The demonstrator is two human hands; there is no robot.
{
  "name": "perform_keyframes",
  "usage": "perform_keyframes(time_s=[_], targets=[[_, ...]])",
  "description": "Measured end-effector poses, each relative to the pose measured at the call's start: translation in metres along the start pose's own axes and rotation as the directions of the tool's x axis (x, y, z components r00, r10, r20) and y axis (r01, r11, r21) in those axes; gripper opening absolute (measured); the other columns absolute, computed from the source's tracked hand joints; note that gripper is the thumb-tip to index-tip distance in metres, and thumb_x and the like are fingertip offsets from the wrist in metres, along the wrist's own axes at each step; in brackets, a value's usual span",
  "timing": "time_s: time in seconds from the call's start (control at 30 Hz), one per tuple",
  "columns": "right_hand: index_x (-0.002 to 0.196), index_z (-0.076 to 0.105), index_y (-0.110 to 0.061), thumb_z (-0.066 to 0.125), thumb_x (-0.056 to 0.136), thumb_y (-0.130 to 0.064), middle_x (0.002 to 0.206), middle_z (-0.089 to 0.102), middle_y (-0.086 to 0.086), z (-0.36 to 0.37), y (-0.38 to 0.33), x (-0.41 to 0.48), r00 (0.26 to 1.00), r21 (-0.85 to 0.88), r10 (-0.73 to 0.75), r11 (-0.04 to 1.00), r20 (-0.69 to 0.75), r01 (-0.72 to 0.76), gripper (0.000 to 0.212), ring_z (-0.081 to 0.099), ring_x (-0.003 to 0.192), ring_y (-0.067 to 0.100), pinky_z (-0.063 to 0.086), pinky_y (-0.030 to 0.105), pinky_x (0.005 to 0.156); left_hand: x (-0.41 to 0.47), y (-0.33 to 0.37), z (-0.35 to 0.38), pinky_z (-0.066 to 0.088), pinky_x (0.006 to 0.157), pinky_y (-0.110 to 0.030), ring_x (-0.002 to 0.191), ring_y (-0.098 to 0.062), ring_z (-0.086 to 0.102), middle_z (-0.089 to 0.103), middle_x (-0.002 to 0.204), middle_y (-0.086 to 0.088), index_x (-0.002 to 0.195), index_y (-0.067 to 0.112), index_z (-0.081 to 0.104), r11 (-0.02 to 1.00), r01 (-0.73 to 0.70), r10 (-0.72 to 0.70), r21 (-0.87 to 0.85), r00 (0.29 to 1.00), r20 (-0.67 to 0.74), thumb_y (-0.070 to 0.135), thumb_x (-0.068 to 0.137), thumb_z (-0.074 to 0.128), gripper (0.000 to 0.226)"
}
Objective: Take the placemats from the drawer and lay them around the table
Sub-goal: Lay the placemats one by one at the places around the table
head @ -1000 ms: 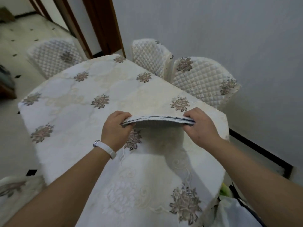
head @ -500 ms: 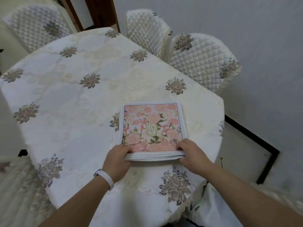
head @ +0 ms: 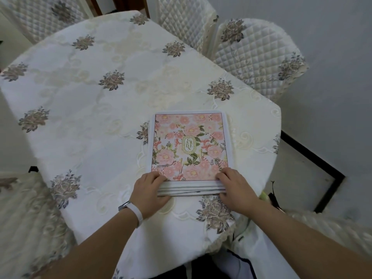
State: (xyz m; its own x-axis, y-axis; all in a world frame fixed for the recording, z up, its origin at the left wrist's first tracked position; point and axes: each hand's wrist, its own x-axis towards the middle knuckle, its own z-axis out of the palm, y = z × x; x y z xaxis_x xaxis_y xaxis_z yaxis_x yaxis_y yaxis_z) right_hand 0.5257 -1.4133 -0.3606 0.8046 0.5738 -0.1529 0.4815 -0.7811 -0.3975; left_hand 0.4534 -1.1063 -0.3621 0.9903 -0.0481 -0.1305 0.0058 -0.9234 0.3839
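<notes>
Now, your table fills most of the view. A cream cloth with brown flower bunches covers it all and hangs down over the near edge.

Quilted white chairs stand around it. Two sit side by side at the far right, close to the grey wall. Another one is at the far left corner, and part of one more shows at your near left.

The mats lie in one neat stack flat on the table, near the right end and close to the edge in front of you. The top mat has pink flowers and green leaves with a white border. You can count some white layers along the near side of the stack, but not how many for sure.

Your left hand grips the near left corner of the stack, with its fingers curled over the top. Your right hand grips the near right corner the same way. Both thumbs are hidden from view.

A white band goes round your left wrist.

In the middle of the top mat is a small oval label with a gold rim. Its letters spell GARDEN, set in two short rows that run sideways to you.
</notes>
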Motion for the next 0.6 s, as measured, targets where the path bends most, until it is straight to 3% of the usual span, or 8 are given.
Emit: perform_keyframes(time_s=[0.13,0.2,0.27,0.37,0.43,0.53,0.6], targets=[[0.118,0.058,-0.020,0.064,0.073,-0.045,0.113,0.049,0.000,-0.009,0.002,0.004,0.995,-0.024,-0.012,1.000,0.102,0.015,0.052,0.047,0.103,0.020,0.044,0.033,0.092,0.002,0.000,-0.004,0.042,0.085,-0.028,0.094,-0.013,0.050,0.059,0.101,0.006,0.102,0.020,0.067,0.985,0.059,-0.076,-0.164,0.993,-0.095,0.049,0.076,0.060,0.040],[0.120,0.057,-0.021,0.064,0.078,-0.050,0.115,0.048,-0.001,-0.018,0.002,0.013,0.991,0.004,0.027,1.000,0.131,-0.028,0.052,0.045,0.105,0.019,0.042,0.033,0.093,0.008,-0.002,-0.007,0.044,0.086,-0.031,0.093,-0.013,0.048,0.057,0.098,0.007,0.100,0.018,0.066,0.960,0.137,-0.169,-0.244,0.979,-0.112,0.038,0.081,0.061,0.027],[0.123,0.057,-0.017,0.065,0.083,-0.045,0.118,0.048,0.002,-0.024,0.002,0.025,0.988,0.063,0.117,0.990,0.101,-0.124,0.050,0.046,0.109,0.021,0.042,0.035,0.094,0.018,-0.006,-0.009,0.044,0.090,-0.035,0.096,-0.015,0.048,0.056,0.101,0.003,0.102,0.015,0.065,0.932,0.218,-0.259,-0.290,0.959,-0.112,0.024,0.085,0.065,0.019],[0.129,0.054,-0.011,0.066,0.086,-0.034,0.125,0.047,0.009,-0.029,0.004,0.041,0.959,0.133,0.282,0.950,0.020,-0.282,0.050,0.045,0.116,0.028,0.041,0.037,0.096,0.033,-0.008,-0.016,0.036,0.097,-0.028,0.110,-0.020,0.049,0.054,0.115,-0.003,0.115,0.013,0.061,0.892,0.307,-0.361,-0.330,0.926,-0.114,0.020,0.086,0.066,0.030],[0.134,0.050,-0.010,0.066,0.085,-0.028,0.130,0.043,0.011,-0.031,0.006,0.049,0.919,0.205,0.394,0.899,0.005,-0.387,0.054,0.041,0.122,0.030,0.038,0.039,0.100,0.043,-0.005,-0.022,0.039,0.099,-0.031,0.113,-0.019,0.048,0.049,0.122,-0.003,0.121,0.015,0.057,0.830,0.386,-0.447,-0.403,0.892,-0.067,0.019,0.084,0.066,0.038],[0.139,0.044,-0.011,0.068,0.085,-0.025,0.138,0.038,0.013,-0.031,0.007,0.061,0.857,0.315,0.515,0.812,0.012,-0.492,0.061,0.039,0.128,0.032,0.034,0.038,0.104,0.057,-0.001,-0.028,0.052,0.085,-0.036,0.100,-0.021,0.057,0.051,0.116,-0.003,0.118,0.021,0.055,0.743,0.440,-0.519,-0.504,0.855,-0.019,0.016,0.080,0.065,0.039],[0.143,0.039,-0.012,0.067,0.085,-0.025,0.142,0.035,0.014,-0.030,0.006,0.066,0.830,0.365,0.557,0.767,0.028,-0.527,0.066,0.038,0.131,0.031,0.035,0.039,0.105,0.065,0.001,-0.031,0.053,0.070,-0.027,0.089,-0.020,0.061,0.051,0.115,-0.006,0.127,0.017,0.053,0.707,0.459,-0.555,-0.538,0.832,-0.020,0.016,0.082,0.065,0.046]])
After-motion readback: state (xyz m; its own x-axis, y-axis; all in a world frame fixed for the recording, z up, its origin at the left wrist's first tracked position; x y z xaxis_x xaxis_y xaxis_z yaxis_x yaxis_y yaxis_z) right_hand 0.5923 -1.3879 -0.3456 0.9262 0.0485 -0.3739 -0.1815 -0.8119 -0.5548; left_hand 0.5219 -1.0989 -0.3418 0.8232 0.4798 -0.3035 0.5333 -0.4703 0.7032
